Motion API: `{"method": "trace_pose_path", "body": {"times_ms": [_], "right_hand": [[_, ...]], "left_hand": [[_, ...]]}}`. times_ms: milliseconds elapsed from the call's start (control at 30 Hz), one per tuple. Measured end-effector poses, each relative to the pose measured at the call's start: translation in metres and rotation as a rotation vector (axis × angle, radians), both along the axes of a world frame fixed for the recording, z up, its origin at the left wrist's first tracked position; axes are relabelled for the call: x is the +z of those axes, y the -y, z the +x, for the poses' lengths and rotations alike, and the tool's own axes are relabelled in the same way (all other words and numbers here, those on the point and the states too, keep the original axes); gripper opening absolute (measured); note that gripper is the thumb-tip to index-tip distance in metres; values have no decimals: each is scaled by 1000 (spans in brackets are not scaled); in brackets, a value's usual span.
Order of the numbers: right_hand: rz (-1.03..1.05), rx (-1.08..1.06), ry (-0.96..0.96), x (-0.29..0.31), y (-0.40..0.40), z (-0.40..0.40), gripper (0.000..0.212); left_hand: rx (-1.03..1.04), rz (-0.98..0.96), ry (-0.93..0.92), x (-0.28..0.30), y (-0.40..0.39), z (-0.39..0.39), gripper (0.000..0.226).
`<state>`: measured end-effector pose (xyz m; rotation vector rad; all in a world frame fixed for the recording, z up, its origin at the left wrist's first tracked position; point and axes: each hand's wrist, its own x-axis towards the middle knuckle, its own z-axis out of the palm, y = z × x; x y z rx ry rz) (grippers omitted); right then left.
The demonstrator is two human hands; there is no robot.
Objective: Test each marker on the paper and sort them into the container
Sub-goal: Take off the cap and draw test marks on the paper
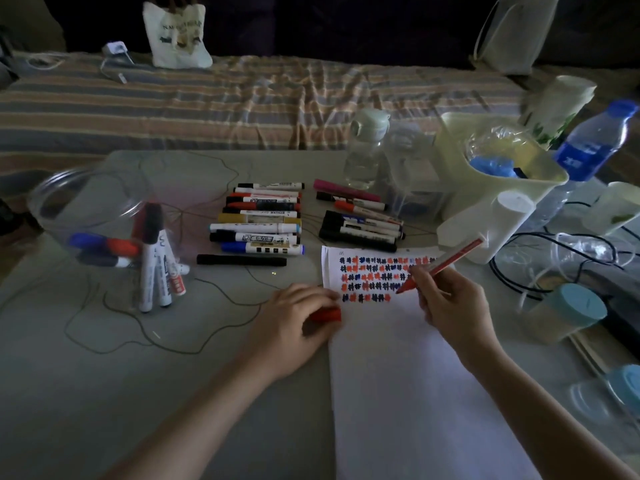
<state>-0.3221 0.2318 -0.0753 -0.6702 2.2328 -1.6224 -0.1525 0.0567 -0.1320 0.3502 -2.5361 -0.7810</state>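
My right hand grips the uncapped red marker, tip on the white paper sheet at its rows of scribbles; my left hand pinches the red cap; the clear plastic bowl of markers sits far left.

We see the uncapped red marker tilted, tip on the paper beside rows of scribbles; clear container holds markers left of it.

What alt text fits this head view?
The right hand holds an uncapped red marker with its tip on the paper, beside rows of test marks; the left hand holds its red cap. Markers lie behind, others in a clear bowl.
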Motion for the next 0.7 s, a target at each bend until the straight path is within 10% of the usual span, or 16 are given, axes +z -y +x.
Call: {"method": "trace_pose_path", "body": {"times_ms": [700], "right_hand": [[135, -103, -252, -34, 3, -4, 24]], "left_hand": [[-10, -7, 4, 3, -1, 0, 37]]}}
